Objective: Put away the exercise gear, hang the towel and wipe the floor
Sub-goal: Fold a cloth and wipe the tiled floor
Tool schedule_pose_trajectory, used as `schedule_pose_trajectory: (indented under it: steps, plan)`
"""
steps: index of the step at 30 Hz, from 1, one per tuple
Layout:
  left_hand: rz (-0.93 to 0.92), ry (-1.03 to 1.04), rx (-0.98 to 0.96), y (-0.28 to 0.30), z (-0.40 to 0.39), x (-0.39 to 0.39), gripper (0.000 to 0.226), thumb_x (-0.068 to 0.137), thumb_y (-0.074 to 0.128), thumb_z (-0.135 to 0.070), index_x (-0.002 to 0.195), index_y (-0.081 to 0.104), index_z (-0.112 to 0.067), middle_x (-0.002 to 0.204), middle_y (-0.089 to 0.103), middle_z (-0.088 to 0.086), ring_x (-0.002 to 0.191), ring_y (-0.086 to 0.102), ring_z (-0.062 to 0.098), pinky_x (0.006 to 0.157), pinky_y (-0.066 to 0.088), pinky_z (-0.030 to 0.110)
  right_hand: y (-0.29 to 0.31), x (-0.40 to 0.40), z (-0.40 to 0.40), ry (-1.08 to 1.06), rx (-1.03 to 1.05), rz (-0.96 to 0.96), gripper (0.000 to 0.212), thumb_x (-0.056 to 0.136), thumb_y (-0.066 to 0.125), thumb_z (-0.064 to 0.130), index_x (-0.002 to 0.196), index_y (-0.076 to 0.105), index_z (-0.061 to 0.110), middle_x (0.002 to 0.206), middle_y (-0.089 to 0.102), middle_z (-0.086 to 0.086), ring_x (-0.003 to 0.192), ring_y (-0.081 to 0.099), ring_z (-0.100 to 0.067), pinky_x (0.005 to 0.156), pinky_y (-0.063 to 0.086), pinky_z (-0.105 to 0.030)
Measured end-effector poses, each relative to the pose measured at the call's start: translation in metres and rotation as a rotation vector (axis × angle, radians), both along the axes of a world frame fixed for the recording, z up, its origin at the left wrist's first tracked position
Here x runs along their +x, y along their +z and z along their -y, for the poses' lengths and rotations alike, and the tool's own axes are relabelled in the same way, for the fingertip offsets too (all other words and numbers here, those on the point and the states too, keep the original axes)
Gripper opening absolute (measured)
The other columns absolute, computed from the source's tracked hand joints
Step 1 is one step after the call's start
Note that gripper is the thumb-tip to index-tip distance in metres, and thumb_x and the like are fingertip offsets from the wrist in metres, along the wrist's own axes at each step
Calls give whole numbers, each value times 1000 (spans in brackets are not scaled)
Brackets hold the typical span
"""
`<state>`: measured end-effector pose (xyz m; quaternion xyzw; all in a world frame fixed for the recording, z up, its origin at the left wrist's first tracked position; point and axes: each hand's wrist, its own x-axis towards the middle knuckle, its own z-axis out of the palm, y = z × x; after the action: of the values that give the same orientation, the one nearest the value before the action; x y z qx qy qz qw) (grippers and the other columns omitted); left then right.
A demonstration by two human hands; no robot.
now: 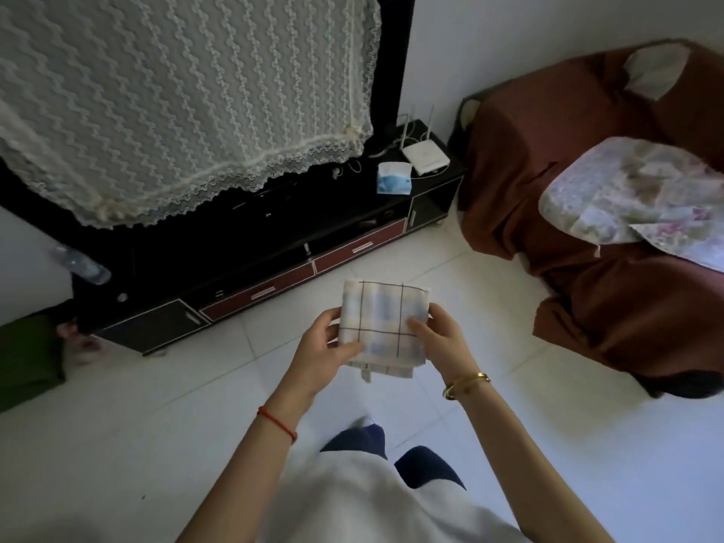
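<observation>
White tile floor (156,444) underfoot, pale and glossy, running from the cabinet to the sofa. Lace cover (176,96) draped over a dark screen at upper left, scalloped hem hanging just above the cabinet top. Brown-covered sofa (568,237) at right, with a floral cushion (634,197) lying on its seat. Long black cabinet (274,260) against the wall, red-brown drawer fronts along its lower face. On its top: a white router (425,158) with two upright antennas, a tissue pack (393,178) just beside it, a clear bottle (80,264) near the left end. Something green (27,362) on the floor at far left, too dim to identify.

Folded checked towel (386,327) held in mid-air above the floor, in front of the cabinet, between both hands; a small tag hanging from its near edge. Left hand (321,350) gripping the left edge, thumb on top, fingers curled beneath; red cord (278,423) round that wrist. Right hand (442,342) gripping the right edge, thumb pressed flat on the top surface, fingers wrapped round the side; gold bangle (466,386) on that wrist. Both grips closed on the cloth, hands near each other but not touching.
</observation>
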<state>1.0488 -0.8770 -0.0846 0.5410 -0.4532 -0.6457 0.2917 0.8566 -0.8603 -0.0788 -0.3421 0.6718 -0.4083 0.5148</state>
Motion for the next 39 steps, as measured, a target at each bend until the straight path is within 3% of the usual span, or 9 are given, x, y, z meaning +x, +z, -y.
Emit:
schedule_pose_trajectory:
  steps: [5, 10, 13, 18, 24, 30, 34, 39]
  plan:
    - [30, 82, 16, -14, 25, -7, 49, 84, 74, -11, 123, 52, -31, 115, 67, -3, 107, 65, 18, 95, 54, 42, -16, -6, 41, 77, 25, 6, 17, 94, 51, 11, 110, 55, 12, 100, 64, -2, 88, 63, -17, 76, 56, -31]
    - [18, 172, 57, -41, 46, -19, 52, 84, 72, -7, 130, 51, -22, 118, 66, 0, 109, 64, 19, 92, 56, 38, -46, -14, 82, 139, 75, -45, 14, 91, 51, 9, 104, 57, 8, 95, 64, -6, 84, 61, -21, 76, 55, -35]
    - [28, 226, 80, -69, 58, -28, 54, 85, 71, -5, 133, 50, -16, 118, 66, 4, 109, 64, 21, 90, 56, 35, -72, -22, 106, 206, 109, -89, 15, 90, 51, 10, 104, 56, 6, 97, 63, -10, 85, 60, -24, 80, 54, -42]
    - [49, 307, 103, -137, 73, -47, 54, 84, 71, -3, 133, 51, -16, 117, 67, 3, 107, 65, 20, 83, 56, 30, -142, -36, 139, 305, 127, -137, 13, 90, 50, 11, 100, 56, 6, 93, 63, -9, 81, 58, -23, 75, 53, -41]
    - [90, 356, 130, -269, 85, -64, 55, 84, 70, -3, 133, 51, -21, 121, 66, 7, 111, 64, 26, 89, 56, 39, -271, -50, 165, 378, 187, -169, 7, 87, 50, 10, 92, 54, 6, 89, 60, -10, 77, 55, -23, 68, 47, -35]
    - [181, 368, 132, -424, 98, -74, 68, 64, 69, -31, 130, 52, -27, 107, 71, 5, 101, 67, 29, 92, 54, 52, -438, -54, 188, 428, 234, -200, 16, 86, 52, 11, 98, 56, 1, 91, 60, -12, 83, 56, -27, 76, 50, -42]
    - [228, 376, 147, -538, 101, -75, 75, 57, 67, -40, 129, 50, -28, 111, 70, 5, 101, 66, 27, 91, 54, 52, -551, -53, 196, 467, 225, -214, 15, 87, 52, 10, 100, 56, 4, 94, 60, -12, 85, 54, -27, 75, 47, -40]
    - [259, 361, 142, -674, 98, -74, 67, 66, 66, -26, 129, 46, -29, 103, 72, 4, 95, 68, 26, 89, 55, 47, -685, -51, 198, 535, 208, -295, 23, 90, 50, 15, 110, 51, 6, 97, 57, -10, 86, 52, -27, 71, 40, -32]
